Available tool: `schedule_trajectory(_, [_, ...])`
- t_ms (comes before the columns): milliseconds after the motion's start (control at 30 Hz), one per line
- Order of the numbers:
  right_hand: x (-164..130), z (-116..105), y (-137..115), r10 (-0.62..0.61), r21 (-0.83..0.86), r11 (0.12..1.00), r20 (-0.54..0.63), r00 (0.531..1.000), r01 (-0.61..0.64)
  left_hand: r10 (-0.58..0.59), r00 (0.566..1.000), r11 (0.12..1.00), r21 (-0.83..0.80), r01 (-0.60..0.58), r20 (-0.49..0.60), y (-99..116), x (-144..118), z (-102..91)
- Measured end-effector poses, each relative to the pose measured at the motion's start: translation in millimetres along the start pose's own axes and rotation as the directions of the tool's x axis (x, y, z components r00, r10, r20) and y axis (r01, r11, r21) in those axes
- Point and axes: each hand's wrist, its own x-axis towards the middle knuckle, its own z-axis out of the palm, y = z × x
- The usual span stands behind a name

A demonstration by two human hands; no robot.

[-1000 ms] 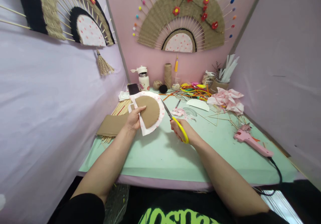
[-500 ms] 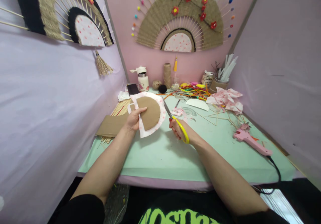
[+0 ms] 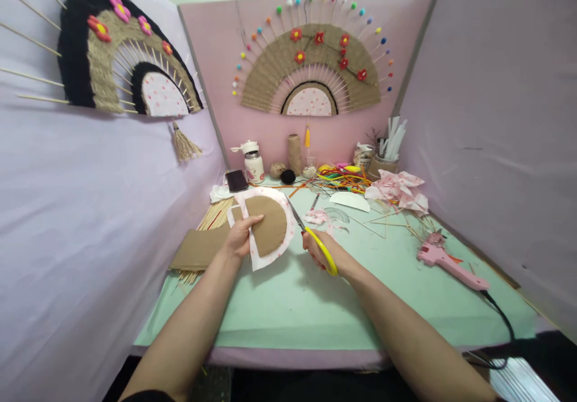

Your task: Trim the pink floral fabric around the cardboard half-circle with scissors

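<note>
Left hand (image 3: 238, 240) clamped on card half-disc (image 3: 267, 226) raised off counter (image 3: 288, 306), fabric margin exposed to scissors (image 3: 311, 238) gripped in right hand (image 3: 322, 252) just beside.

A pink glue gun (image 3: 451, 262) lies on the green table (image 3: 293, 300) at the right. A white bottle (image 3: 253, 163), twine spool (image 3: 294, 153) and phone (image 3: 237, 180) stand near the back wall, below 2 woven fans (image 3: 311, 68).

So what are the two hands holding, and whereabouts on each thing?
The left hand pinches the cardboard half-circle with its white spotted cloth at the straight left edge, thumb on top. The right hand holds yellow-handled scissors by the handle loops.
</note>
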Motion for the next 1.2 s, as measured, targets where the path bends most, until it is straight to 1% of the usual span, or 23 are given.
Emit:
schedule_trajectory(233, [1.3, 0.0, -2.9, 0.058, 0.022, 0.998, -0.024, 0.998, -0.057, 0.023, 1.0, 1.0, -0.003, -0.023, -0.003, 0.5, 0.7, -2.9])
schedule_trajectory(567, [0.4, -2.1, -7.2, 0.099, 0.049, 0.994, -0.039, 0.994, -0.097, -0.008, 1.0, 0.999, 0.037, 0.009, -0.011, 4.6, -0.6, -6.0])
schedule_trajectory(633, [1.4, -0.8, -4.0, 0.081, 0.112, 0.991, -0.031, 0.996, -0.077, 0.002, 1.0, 0.999, 0.044, -0.002, 0.006, 4.6, -1.0, -6.8])
schedule_trajectory(700, [3.5, 0.6, -1.0, 0.063, 0.243, 0.969, -0.03, 0.998, -0.054, 0.002, 1.0, 0.999, 0.053, -0.003, 0.016, 4.1, -1.2, -7.3])
schedule_trajectory(767, [6.2, 0.9, -0.4, 0.073, 0.408, 0.911, -0.007, 0.997, -0.064, -0.015, 1.0, 0.998, 0.065, 0.013, 0.019, 3.4, -1.5, -7.0])
schedule_trajectory(833, [8.7, -0.4, -2.3, 0.128, 0.541, 0.831, 0.039, 0.991, -0.128, -0.02, 1.0, 0.997, 0.075, 0.019, 0.023, 2.8, -2.3, -5.7])
schedule_trajectory(867, [9.9, -1.5, -3.7, 0.157, 0.588, 0.792, 0.059, 0.986, -0.161, -0.019, 0.999, 0.997, 0.078, 0.017, 0.026, 2.6, -2.9, -4.9])
schedule_trajectory(933, [12.1, -3.7, -5.5, 0.18, 0.662, 0.727, 0.073, 0.981, -0.182, -0.012, 1.0, 0.996, 0.083, 0.01, 0.027, 2.6, -4.5, -3.2])
schedule_trajectory(967, [13.2, -4.3, -5.4, 0.174, 0.683, 0.709, 0.074, 0.982, -0.177, -0.01, 1.0, 0.996, 0.085, 0.008, 0.023, 2.7, -5.2, -2.5])
schedule_trajectory(1033, [15.7, -3.8, -2.9, 0.144, 0.696, 0.702, 0.069, 0.987, -0.151, -0.017, 1.0, 0.996, 0.088, 0.015, 0.012, 3.0, -6.4, -1.7])
schedule_trajectory(1133, [18.3, 0.8, 3.8, 0.087, 0.671, 0.734, 0.06, 0.994, -0.105, -0.041, 0.999, 0.995, 0.088, 0.04, 0.014, 2.7, -7.2, -1.1])
schedule_trajectory(1167, [18.3, 2.5, 5.5, 0.075, 0.653, 0.75, 0.066, 0.995, -0.1, -0.046, 0.999, 0.995, 0.088, 0.045, 0.005, 2.5, -7.4, -0.7])
schedule_trajectory(1200, [17.9, 3.8, 6.4, 0.062, 0.639, 0.763, 0.074, 0.995, -0.095, -0.039, 0.999, 0.995, 0.091, 0.041, -0.029, 2.3, -7.7, 0.0])
